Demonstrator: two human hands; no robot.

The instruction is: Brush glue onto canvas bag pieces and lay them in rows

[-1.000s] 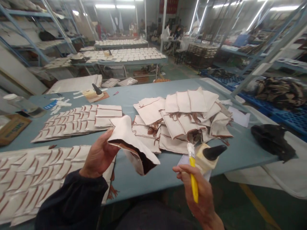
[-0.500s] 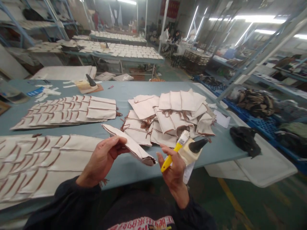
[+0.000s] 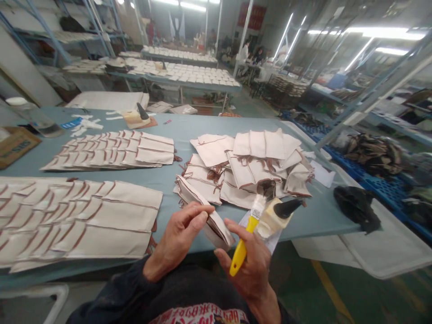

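Note:
My left hand (image 3: 178, 238) pinches a folded cream cloth pouch (image 3: 197, 204) with brown trim, held edge-on above the near table edge. My right hand (image 3: 251, 265) grips a yellow-handled brush (image 3: 248, 234), bristles up, and its fingertips also touch the pouch's lower end. Just behind the brush stands a glue bottle (image 3: 275, 216) with a black nozzle on the blue table (image 3: 189, 126). A loose pile of similar pouches (image 3: 249, 166) lies beyond my hands.
Two overlapping rows of pouches (image 3: 111, 150) lie on the left, the nearer row (image 3: 74, 216) by the edge. A second glue bottle (image 3: 137, 117) stands at the back. A black cloth (image 3: 357, 204) lies right. Cardboard box (image 3: 13, 146) far left. People work far off.
The pouch went from open and raised to flattened and lowered toward my lap. My right hand moved in with the brush and now touches the pouch's end.

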